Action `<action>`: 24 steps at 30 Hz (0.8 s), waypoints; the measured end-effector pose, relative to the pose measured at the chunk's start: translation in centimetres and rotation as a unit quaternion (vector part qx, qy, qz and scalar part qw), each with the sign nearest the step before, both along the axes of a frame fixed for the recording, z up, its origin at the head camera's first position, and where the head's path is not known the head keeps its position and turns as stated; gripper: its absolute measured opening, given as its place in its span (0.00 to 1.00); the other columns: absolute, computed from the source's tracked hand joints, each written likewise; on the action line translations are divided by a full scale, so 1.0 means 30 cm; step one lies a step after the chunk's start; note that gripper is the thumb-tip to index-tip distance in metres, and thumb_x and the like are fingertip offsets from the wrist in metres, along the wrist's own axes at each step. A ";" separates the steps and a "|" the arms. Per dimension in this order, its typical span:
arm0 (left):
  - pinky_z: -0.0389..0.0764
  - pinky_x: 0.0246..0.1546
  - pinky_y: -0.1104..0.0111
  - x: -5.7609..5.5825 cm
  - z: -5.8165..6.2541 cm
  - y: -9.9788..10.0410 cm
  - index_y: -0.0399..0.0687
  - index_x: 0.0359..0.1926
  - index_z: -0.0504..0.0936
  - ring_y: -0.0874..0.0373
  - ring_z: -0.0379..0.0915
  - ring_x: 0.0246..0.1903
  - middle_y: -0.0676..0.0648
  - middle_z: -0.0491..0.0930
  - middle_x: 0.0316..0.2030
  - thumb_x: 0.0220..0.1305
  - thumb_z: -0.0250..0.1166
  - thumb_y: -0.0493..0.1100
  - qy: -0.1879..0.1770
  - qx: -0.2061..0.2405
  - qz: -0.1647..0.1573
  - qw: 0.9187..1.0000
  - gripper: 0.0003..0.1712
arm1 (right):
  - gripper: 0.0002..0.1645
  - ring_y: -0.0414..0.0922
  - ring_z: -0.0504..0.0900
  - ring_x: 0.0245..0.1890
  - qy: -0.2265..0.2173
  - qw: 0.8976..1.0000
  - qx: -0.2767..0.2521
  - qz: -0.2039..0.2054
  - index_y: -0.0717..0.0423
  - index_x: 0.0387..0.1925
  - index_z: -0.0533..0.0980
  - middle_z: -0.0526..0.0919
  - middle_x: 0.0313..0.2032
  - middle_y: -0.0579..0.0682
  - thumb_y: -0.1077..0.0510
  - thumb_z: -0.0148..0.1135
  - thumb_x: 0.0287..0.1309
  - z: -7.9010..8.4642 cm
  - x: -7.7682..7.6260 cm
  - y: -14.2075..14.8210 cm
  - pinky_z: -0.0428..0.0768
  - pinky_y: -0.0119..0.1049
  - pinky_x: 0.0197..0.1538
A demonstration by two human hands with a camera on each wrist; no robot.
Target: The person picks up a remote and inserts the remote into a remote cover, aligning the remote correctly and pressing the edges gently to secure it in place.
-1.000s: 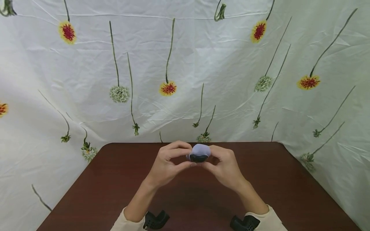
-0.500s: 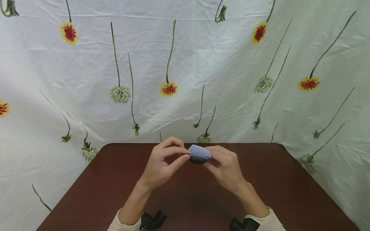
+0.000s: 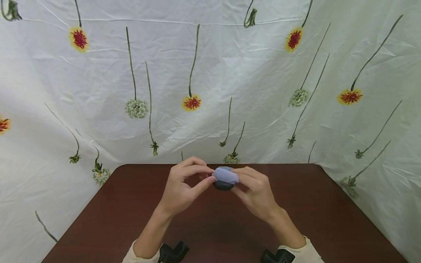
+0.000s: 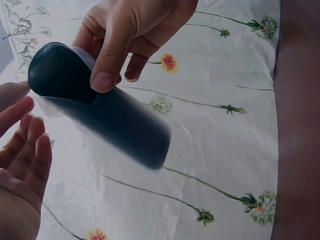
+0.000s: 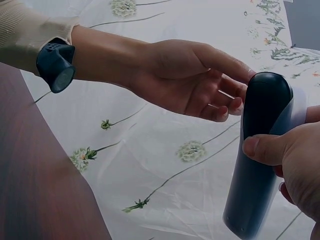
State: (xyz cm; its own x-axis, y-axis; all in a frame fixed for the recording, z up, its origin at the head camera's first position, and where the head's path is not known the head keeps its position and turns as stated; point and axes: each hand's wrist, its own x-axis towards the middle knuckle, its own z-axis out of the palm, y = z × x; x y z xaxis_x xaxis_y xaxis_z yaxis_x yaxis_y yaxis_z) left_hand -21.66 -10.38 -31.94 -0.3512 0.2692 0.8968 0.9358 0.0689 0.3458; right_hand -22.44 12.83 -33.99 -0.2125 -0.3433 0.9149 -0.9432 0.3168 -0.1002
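A long, rounded handheld device (image 3: 226,175), lavender with a dark panel, is held in the air over the table. My right hand (image 3: 254,186) grips its side, and in the left wrist view the right thumb (image 4: 104,80) presses near the dark rounded end of the device (image 4: 107,117). From the other side my left hand (image 3: 184,186) reaches to that end. In the right wrist view the left hand (image 5: 187,82) has one fingertip at the top of the device (image 5: 252,185), its other fingers loosely bent beside it. The device's exact kind is not evident.
A dark reddish-brown table (image 3: 210,233) lies under the hands. A white cloth (image 3: 269,73) printed with flowers hangs behind and around it. Black wrist-worn devices sit at the left cuff (image 3: 172,252) and right cuff (image 3: 277,255).
The device has turned and tilted in the right hand, showing more of its lavender side. The left hand has shifted slightly left, its fingers loosening from the device to its end.
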 end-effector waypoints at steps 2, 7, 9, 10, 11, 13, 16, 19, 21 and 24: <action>0.80 0.31 0.66 0.001 -0.001 -0.001 0.43 0.40 0.91 0.58 0.76 0.32 0.49 0.81 0.35 0.57 0.75 0.27 -0.010 -0.008 -0.003 1.000 0.11 | 0.25 0.48 0.86 0.39 -0.001 1.000 0.001 0.002 0.61 0.45 0.87 0.89 0.44 0.53 0.74 0.82 0.41 -0.002 0.000 0.000 0.83 0.35 0.45; 0.75 0.30 0.68 0.004 0.000 -0.010 0.45 0.37 0.92 0.58 0.74 0.31 0.54 0.80 0.35 0.63 0.73 0.31 -0.042 -0.055 -0.006 0.998 0.06 | 0.17 0.48 0.86 0.39 0.007 1.000 0.009 0.009 0.60 0.45 0.88 0.89 0.44 0.53 0.68 0.80 0.51 -0.004 -0.003 0.000 0.83 0.35 0.43; 0.75 0.29 0.67 0.004 0.004 -0.017 0.46 0.36 0.92 0.58 0.74 0.31 0.54 0.80 0.34 0.64 0.72 0.31 -0.055 -0.072 -0.014 0.996 0.06 | 0.15 0.48 0.86 0.39 0.012 1.000 0.016 0.010 0.59 0.44 0.88 0.89 0.43 0.52 0.67 0.79 0.53 -0.003 -0.004 -0.001 0.83 0.35 0.43; 0.75 0.29 0.66 0.004 0.006 -0.021 0.47 0.36 0.92 0.58 0.74 0.30 0.54 0.80 0.34 0.65 0.72 0.32 -0.066 -0.080 -0.020 0.994 0.06 | 0.15 0.48 0.85 0.39 0.014 1.000 0.020 0.011 0.59 0.43 0.88 0.89 0.43 0.52 0.67 0.80 0.52 -0.003 -0.004 -0.001 0.83 0.36 0.43; 0.76 0.29 0.66 0.005 0.008 -0.025 0.47 0.36 0.92 0.57 0.75 0.30 0.54 0.81 0.33 0.65 0.72 0.32 -0.076 -0.089 -0.030 0.993 0.06 | 0.15 0.47 0.85 0.39 0.017 0.999 0.026 0.009 0.59 0.42 0.87 0.88 0.43 0.52 0.68 0.79 0.52 -0.003 -0.004 -0.001 0.83 0.36 0.43; 0.77 0.28 0.65 0.007 0.013 -0.037 0.47 0.36 0.92 0.57 0.75 0.30 0.53 0.82 0.33 0.66 0.72 0.32 -0.108 -0.106 -0.053 0.987 0.06 | 0.17 0.47 0.85 0.39 0.023 0.999 0.040 0.004 0.59 0.42 0.87 0.88 0.43 0.50 0.70 0.80 0.48 -0.005 -0.004 -0.002 0.83 0.36 0.43; 0.78 0.26 0.66 0.011 0.019 -0.058 0.47 0.36 0.93 0.56 0.76 0.28 0.53 0.83 0.33 0.66 0.72 0.33 -0.151 -0.129 -0.076 0.977 0.05 | 0.19 0.46 0.84 0.39 0.030 0.998 0.063 -0.002 0.59 0.42 0.87 0.87 0.43 0.49 0.72 0.80 0.45 -0.011 -0.004 -0.008 0.83 0.35 0.42; 0.78 0.26 0.65 0.013 0.024 -0.073 0.47 0.36 0.93 0.57 0.78 0.29 0.53 0.84 0.33 0.66 0.72 0.34 -0.153 -0.144 -0.076 0.975 0.06 | 0.20 0.45 0.85 0.40 0.036 0.996 0.076 -0.007 0.59 0.41 0.86 0.87 0.42 0.49 0.72 0.82 0.43 -0.019 -0.005 -0.015 0.84 0.35 0.44; 0.79 0.28 0.66 0.012 0.026 -0.073 0.48 0.36 0.92 0.57 0.79 0.30 0.54 0.85 0.34 0.66 0.72 0.33 -0.127 -0.144 -0.069 0.979 0.06 | 0.21 0.46 0.86 0.41 0.037 0.996 0.075 -0.009 0.60 0.41 0.86 0.87 0.42 0.50 0.71 0.83 0.42 -0.022 -0.004 -0.019 0.84 0.36 0.45; 0.81 0.30 0.66 0.009 0.025 -0.066 0.49 0.36 0.90 0.58 0.79 0.31 0.54 0.84 0.34 0.67 0.70 0.31 -0.084 -0.125 -0.048 0.987 0.08 | 0.21 0.47 0.86 0.42 0.034 0.997 0.068 -0.016 0.60 0.42 0.86 0.87 0.42 0.51 0.70 0.83 0.43 -0.021 -0.003 -0.024 0.84 0.37 0.46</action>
